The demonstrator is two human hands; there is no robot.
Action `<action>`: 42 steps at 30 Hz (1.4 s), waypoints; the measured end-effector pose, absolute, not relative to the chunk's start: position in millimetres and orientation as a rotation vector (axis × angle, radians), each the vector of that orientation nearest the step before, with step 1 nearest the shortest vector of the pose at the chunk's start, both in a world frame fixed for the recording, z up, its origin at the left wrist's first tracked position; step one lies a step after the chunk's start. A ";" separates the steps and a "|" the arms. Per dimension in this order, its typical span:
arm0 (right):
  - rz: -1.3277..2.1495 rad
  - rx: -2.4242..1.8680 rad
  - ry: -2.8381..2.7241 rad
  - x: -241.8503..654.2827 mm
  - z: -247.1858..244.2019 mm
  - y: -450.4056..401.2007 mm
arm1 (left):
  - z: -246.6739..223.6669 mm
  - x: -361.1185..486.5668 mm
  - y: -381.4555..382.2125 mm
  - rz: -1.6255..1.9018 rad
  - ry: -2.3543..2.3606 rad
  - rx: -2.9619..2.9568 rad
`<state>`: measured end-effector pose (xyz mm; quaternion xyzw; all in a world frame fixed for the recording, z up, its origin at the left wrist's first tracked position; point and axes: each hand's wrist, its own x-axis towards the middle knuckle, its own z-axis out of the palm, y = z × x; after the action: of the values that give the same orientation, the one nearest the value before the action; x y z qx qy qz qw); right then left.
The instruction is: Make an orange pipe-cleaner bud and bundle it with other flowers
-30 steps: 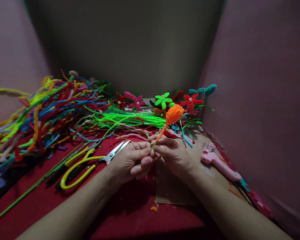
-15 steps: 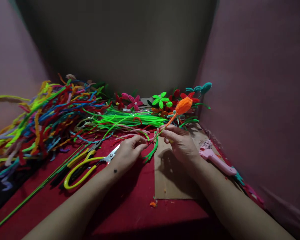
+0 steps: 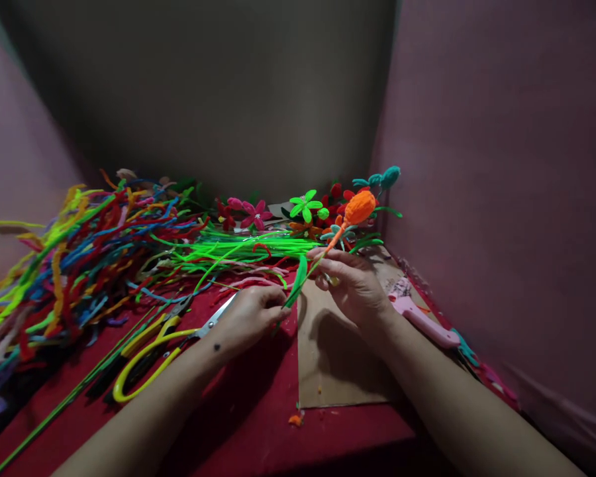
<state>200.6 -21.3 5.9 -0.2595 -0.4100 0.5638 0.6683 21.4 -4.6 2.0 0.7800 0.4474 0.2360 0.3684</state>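
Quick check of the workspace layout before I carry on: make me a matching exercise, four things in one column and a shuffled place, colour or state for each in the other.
Things:
1. orange bud
2. scissors
3. glue gun
4. cardboard sheet

Descriptions:
A. pink, lying at the right of the workspace
B. brown, flat, below the right hand
C. at the upper end of the stem pinched in the right hand
D. yellow handles, blades partly hidden behind the left hand

Right pairs: 1-C, 2-D, 3-A, 4-B
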 end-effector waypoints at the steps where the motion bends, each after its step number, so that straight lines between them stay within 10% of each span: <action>1: 1.294 -0.555 -0.955 200.0 7.2 -23.5 | 6.3 17.1 -4.8 0.655 1.156 1.916; 42: 1.448 -0.766 -0.951 175.7 -19.1 -28.4 | -6.6 31.6 -29.8 1.210 1.155 1.837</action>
<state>175.7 -28.4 -19.1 -0.3282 -0.4077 0.6204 0.5841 31.6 -29.8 -6.6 0.6997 0.4400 0.4611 0.3228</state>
